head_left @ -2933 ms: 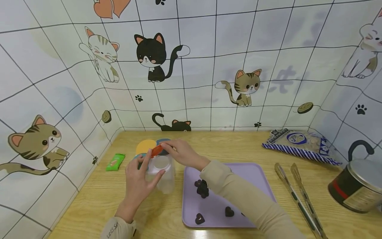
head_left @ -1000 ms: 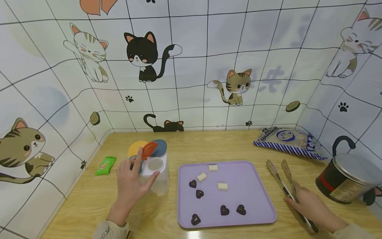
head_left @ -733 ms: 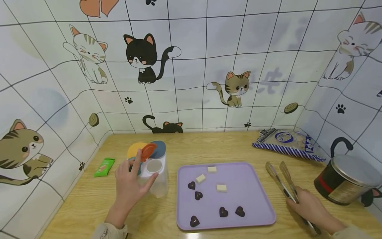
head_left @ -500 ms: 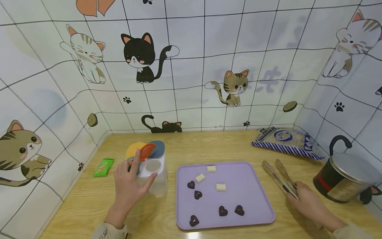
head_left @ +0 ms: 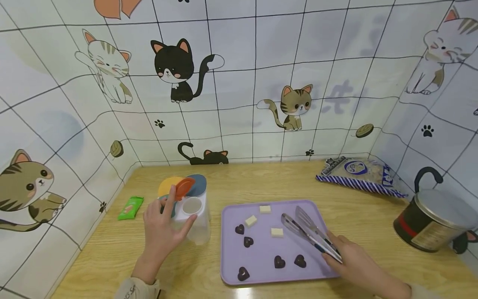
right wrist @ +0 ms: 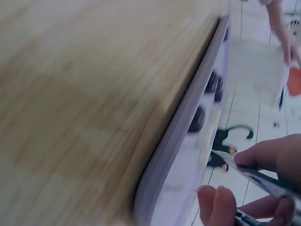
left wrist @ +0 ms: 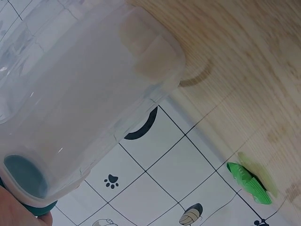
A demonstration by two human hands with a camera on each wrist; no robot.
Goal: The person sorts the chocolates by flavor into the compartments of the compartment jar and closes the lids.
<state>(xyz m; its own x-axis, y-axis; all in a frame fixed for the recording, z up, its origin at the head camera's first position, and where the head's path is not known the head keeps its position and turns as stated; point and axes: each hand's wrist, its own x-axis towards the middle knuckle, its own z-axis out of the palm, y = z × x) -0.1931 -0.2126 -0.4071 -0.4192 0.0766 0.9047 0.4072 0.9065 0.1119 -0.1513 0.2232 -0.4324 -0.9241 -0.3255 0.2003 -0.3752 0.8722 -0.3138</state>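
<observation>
While gripping the tongs [head_left: 308, 237] in the right hand [head_left: 349, 259], with thumb and fingers bent round both arms, holds the near-left corner of the clear container [head_left: 197, 233] in the left hand [head_left: 160, 232], left of the tray [head_left: 261, 250] on the wooden table [head_left: 298, 178]. Lays the left index finger against the upturned orange lid [head_left: 184, 189], with the thumb well apart from it near the round mouth. Has the ends of the tongs spread over the tray's right part, near a pale block; cannot tell whether touching the tray. Has there five dark hearts [head_left: 248, 241] and three pale blocks [head_left: 276, 232]. Shows from the head alone a blue lid [head_left: 198, 185], a yellow lid [head_left: 167, 185], a striped bag [head_left: 360, 172] and a tin [head_left: 433, 224]. Adds from the left wrist the container's side, with blurred pale shapes [left wrist: 153, 49] near its base, fingers against the teal lid [left wrist: 26, 176], and the green packet [head_left: 130, 208], also in the head view. Gives from the right wrist the tray almost edge-on, with raised rim, and a closer look at the pinch on the tongs.
</observation>
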